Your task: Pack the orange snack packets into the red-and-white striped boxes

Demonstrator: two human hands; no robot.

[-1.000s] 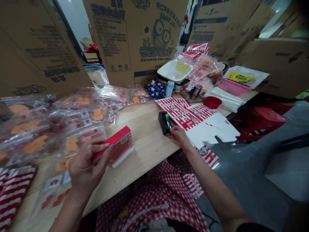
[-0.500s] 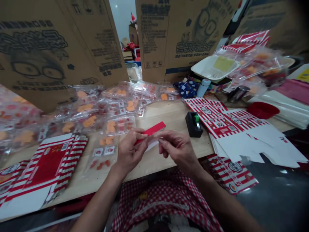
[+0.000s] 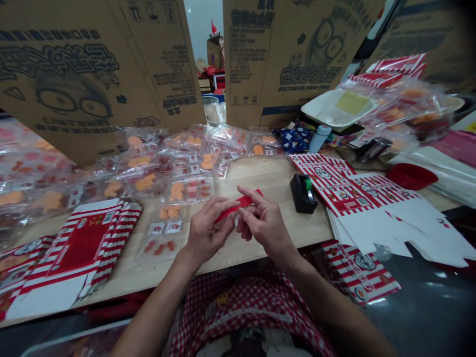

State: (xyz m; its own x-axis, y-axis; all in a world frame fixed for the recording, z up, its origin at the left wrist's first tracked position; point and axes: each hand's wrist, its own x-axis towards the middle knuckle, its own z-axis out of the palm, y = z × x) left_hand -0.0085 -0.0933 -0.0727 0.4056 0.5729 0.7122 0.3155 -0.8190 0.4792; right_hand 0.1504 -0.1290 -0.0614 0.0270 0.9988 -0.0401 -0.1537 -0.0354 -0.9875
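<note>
From where I stand, the pale wooden table (image 3: pixel 256 173) looks crowded, and its near edge is where I'd expect trouble. On the right, the flat red-and-white striped card sheets with white blank sides (image 3: pixel 357 228) jut out over that edge, so a careless forearm could catch them and drag some to the floor. On the left, the folded stack of red-and-white striped cartons (image 3: pixel 85 238) lies close to the edge too, and a bumped elbow might fan it out. The clear plastic bag with orange and red pieces (image 3: pixel 174 210) is just beside the left hand (image 3: pixel 206 225); a sweep of the wrist could push the slick bag askew. The right hand (image 3: pixel 267 225) meets the left above the table, the left pinching with thumb and fingers, while I can't tell whether the right fingertips grip or merely press. Near it stands the black tape dispenser with a green core (image 3: pixel 303 193), which an outward swing might knock. Smallest to my eye is the slim red card box (image 3: pixel 227 213) between both hands, mostly covered by fingers; squeezed too hard, its thin edge could crease.
</note>
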